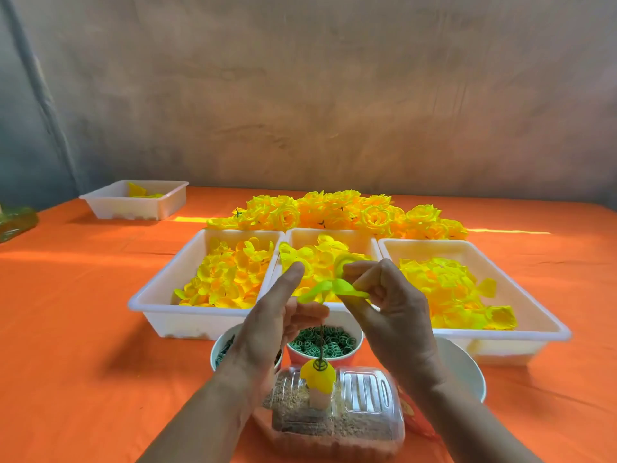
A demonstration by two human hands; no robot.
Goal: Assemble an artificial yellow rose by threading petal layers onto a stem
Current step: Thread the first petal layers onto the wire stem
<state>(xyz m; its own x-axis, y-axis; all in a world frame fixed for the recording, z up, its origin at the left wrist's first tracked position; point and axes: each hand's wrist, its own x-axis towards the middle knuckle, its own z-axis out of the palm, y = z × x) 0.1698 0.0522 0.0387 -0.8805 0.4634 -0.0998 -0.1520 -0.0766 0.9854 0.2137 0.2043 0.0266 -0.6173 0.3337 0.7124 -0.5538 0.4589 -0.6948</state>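
Note:
A thin green wire stem [321, 345] stands upright from a clear box of sand [329, 419]. A yellow petal layer with a green ring [318, 374] sits low on the stem. At the stem's top, my right hand [389, 309] pinches a yellow-green petal layer [329, 290]. My left hand [273, 322] pinches at the same layer's left side near the stem tip, its index finger pointing up.
Three white trays of loose yellow petals [230, 279] [320, 259] [447, 289] stand behind my hands. Finished yellow roses [337, 212] lie piled beyond them. Cups of green rings [320, 344] [223, 349], a white bowl [464, 369] and a far-left tray [133, 198] stand on the orange cloth.

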